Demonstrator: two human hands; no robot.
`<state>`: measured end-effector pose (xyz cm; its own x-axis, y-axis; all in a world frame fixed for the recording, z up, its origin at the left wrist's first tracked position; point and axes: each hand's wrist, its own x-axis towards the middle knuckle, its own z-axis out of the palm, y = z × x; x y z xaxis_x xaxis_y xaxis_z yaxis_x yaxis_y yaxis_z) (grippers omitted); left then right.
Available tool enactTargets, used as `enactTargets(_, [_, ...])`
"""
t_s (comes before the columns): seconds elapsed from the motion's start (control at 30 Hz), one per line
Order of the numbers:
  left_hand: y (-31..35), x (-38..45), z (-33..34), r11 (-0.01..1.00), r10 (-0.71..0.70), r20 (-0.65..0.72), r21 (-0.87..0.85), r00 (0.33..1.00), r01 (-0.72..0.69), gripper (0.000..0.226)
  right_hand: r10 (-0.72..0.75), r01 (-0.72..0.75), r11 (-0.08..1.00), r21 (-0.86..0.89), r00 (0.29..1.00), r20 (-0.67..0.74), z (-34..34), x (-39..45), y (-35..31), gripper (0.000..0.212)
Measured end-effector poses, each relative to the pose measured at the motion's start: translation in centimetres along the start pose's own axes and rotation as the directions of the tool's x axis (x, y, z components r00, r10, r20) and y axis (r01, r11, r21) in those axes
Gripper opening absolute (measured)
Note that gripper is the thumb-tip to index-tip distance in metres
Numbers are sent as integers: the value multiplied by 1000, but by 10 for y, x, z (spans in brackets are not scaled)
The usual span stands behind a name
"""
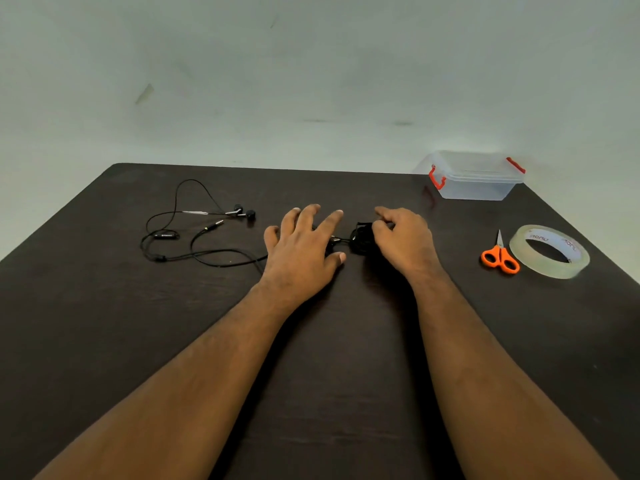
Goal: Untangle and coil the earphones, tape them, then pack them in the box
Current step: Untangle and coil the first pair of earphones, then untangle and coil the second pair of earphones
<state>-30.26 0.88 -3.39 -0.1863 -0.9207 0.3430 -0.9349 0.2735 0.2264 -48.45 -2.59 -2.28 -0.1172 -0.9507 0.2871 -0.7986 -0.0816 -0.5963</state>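
Our right hand [401,233] pinches the small black coil [360,239]; our left hand [304,244] rests flat, fingers spread. The earphones [207,233] look light and limp, so we hold the bundle itself.

Dark matt wood-grain tabletop [104,323]. At two o'clock, a translucent plastic box [478,183]; at three o'clock, glossy clear tape roll [550,251] and orange plastic-handled scissors [500,259].

Dark brown table [104,323], black earphones [180,235] (silver at the plug), bright orange scissors [500,258], clear tape roll [549,251] with red lettering inside, translucent box [474,181] with red clasps.
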Motion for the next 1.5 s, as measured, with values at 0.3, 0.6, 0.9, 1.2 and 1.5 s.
enactTargets(0.3, [-36,-19,-13,967,-252,161,2,954,254,96,-148,153,986,-71,986,72,5,-8,-1,38])
enactTargets(0.6, [-84,-67,-45,957,-277,304,169,912,235,66,-217,216,972,-87,976,5,4,-17,-7,42])
enactTargets(0.9, [-99,-88,-64,929,-352,31,-107,935,353,21,-443,446,894,-38,868,-225,39,-80,-78,15])
enactTargets(1.2, [-124,-81,-70,856,-492,-220,-300,842,421,9,-402,409,911,-54,910,103,82,-85,-128,29])
enactTargets(1.5, [-150,-72,-64,747,-664,-214,-247,717,617,29,-518,540,841,27,790,328,130,-29,-188,36])
